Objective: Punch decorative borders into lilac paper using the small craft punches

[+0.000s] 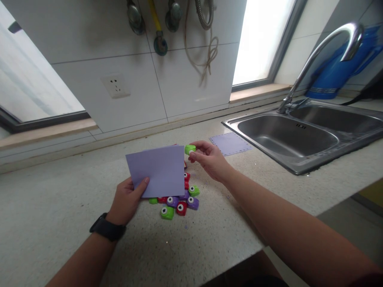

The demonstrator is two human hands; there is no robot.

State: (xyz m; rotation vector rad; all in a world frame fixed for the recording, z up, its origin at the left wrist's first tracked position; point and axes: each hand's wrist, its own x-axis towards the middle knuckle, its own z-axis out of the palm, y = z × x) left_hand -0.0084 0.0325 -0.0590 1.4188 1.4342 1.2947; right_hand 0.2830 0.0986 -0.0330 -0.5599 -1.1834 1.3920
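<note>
A plain purple sheet of paper (161, 169) is pinched at its lower left by my left hand (127, 199), thumb on top. Just off the sheet's upper right edge, my right hand (211, 161) grips a small green craft punch (189, 149) between thumb and fingers. I cannot tell whether the punch touches the paper. Below and partly behind the sheet lie several more craft punches: a green one (167, 213), a red one (181, 208) and a purple one (193, 203) among them. The paper hides the rest of the pile.
Another purple sheet (231, 143), with small cut-outs along its edges, lies on the speckled counter (60, 191) by the steel sink (287, 131). A curved faucet (314, 59) rises behind the basin. A blue jug (338, 71) stands at the far right.
</note>
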